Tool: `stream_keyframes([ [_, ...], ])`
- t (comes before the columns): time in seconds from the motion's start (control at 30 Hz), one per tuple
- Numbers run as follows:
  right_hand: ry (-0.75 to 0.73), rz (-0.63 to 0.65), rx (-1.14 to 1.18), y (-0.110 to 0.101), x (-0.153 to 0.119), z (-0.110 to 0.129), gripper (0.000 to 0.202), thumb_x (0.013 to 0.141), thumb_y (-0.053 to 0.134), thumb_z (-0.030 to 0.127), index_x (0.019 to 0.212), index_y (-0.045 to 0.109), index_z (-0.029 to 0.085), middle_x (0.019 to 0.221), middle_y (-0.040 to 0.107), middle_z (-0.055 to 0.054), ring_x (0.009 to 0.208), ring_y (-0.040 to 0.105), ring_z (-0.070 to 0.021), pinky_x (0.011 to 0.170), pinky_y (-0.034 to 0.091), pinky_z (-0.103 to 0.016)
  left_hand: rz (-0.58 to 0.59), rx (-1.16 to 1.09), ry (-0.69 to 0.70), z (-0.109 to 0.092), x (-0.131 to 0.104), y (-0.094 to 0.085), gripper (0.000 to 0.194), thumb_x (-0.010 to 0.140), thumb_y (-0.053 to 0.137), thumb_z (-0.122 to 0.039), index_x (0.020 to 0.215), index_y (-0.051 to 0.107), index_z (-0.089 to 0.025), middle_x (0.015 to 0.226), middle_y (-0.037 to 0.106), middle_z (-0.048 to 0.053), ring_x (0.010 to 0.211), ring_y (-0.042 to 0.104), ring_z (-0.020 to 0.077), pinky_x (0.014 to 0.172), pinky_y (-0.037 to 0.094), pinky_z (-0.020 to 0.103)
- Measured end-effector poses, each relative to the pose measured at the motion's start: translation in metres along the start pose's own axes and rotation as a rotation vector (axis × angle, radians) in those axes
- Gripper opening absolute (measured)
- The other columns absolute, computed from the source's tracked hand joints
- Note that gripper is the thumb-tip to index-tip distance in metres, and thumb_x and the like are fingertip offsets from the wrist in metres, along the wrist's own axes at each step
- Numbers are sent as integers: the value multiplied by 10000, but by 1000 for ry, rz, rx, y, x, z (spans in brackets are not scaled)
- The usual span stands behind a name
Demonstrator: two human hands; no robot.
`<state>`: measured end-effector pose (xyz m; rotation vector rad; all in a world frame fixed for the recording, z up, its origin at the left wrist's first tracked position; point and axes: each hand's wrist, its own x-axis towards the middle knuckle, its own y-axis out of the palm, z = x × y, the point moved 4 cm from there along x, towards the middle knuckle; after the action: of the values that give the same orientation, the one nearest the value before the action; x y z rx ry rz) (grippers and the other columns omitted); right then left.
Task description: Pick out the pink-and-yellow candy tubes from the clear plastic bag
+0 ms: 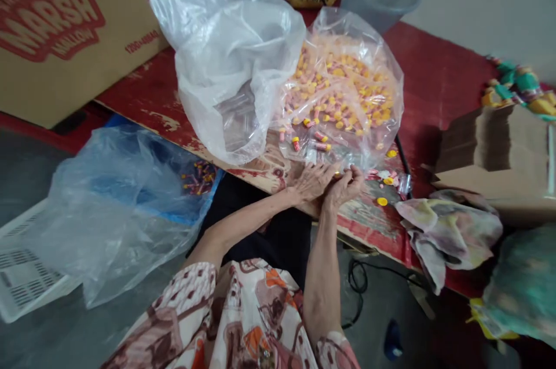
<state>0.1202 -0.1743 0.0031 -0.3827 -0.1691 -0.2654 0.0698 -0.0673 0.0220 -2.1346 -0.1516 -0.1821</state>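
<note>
mostly worn red tabletop (434,85), grey floor (26,172)

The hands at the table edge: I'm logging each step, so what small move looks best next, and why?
Probably the right hand should reach forward a little for one of the loose pink-and-yellow pieces at the mouth of the clear bag. Both it and the left hand are pressed together at the edge of the red table, and whether they hold anything is hidden.

Left hand (310,182) and right hand (343,186) press together, fingers seemingly curled, forearms converging.
</note>
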Motion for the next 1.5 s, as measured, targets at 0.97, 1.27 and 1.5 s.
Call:
stream_keyframes([
  [0.97,25,-54,88,15,-9,-10,417,1082,463,454,1286,726,203,1226,774,-132,1107,721,-265,1063,576,-451,-297,-34,-70,91,59,-49,190,1138,545,-238,1229,709,-265,1342,729,135,1319,642,331,1238,500,565],
  [1.27,-49,-65,114,23,-10,1,390,1126,429,419,1286,727,223,1251,782,-133,1176,729,-258,1089,587,-441,-33,112,-29,123,113,-55,93,1018,725,-229,1047,637,-242,1278,721,160,1298,661,366,1175,530,547],
  [1.5,-57,-53,113,29,-10,3,356,1129,431,380,1255,731,234,1245,800,-129,1177,731,-250,1083,595,-416,-243,-98,-96,104,91,-96,86,1071,665,-339,1069,656,-254,1090,750,69,986,689,228,965,591,376],
])
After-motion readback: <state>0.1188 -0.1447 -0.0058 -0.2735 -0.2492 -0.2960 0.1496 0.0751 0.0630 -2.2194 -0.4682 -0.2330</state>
